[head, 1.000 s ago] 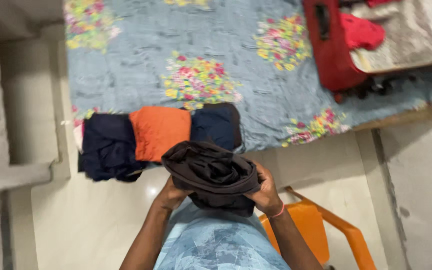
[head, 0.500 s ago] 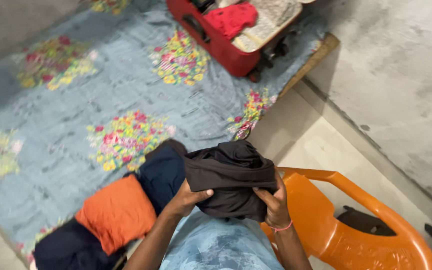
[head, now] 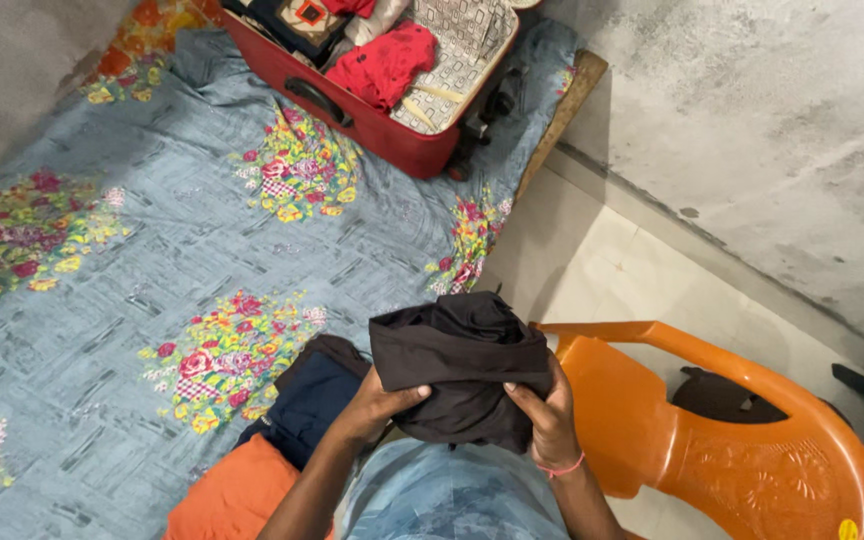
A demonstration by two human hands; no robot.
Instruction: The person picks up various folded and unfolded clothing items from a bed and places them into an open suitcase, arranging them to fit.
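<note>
Nearest, at the bottom edge, a pale blue patterned shirt (head: 452,500) fills the frame's middle, cut off below. Both forearms rise from it. The left hand (head: 377,405) clasps the left side of a bundled black garment (head: 457,365), its thumb lying across the front of the cloth; the other fingers are hidden behind the fabric. The right hand (head: 544,415), with a pink band (head: 560,466) at the wrist, grips the bundle's right lower edge, fingers curled over it. The garment is held in the air in front of the chest, above the bed's near edge; what kind of clothing it is cannot be made out.

Just right of the hands stands an orange plastic chair (head: 712,440), partly out of frame, with something dark on the floor behind it, too hidden to identify. Left of the hands, a folded orange cloth (head: 232,495) is cropped by the bottom edge, touching a folded navy cloth (head: 312,395) beyond it. Both lie on a blue bedsheet with flower clusters (head: 102,330).

Farther off, at the bed's far end, an open red suitcase (head: 372,125) holds a red garment (head: 382,65) and other items cut off by the top edge. Grey concrete wall (head: 752,130) rises at right.
</note>
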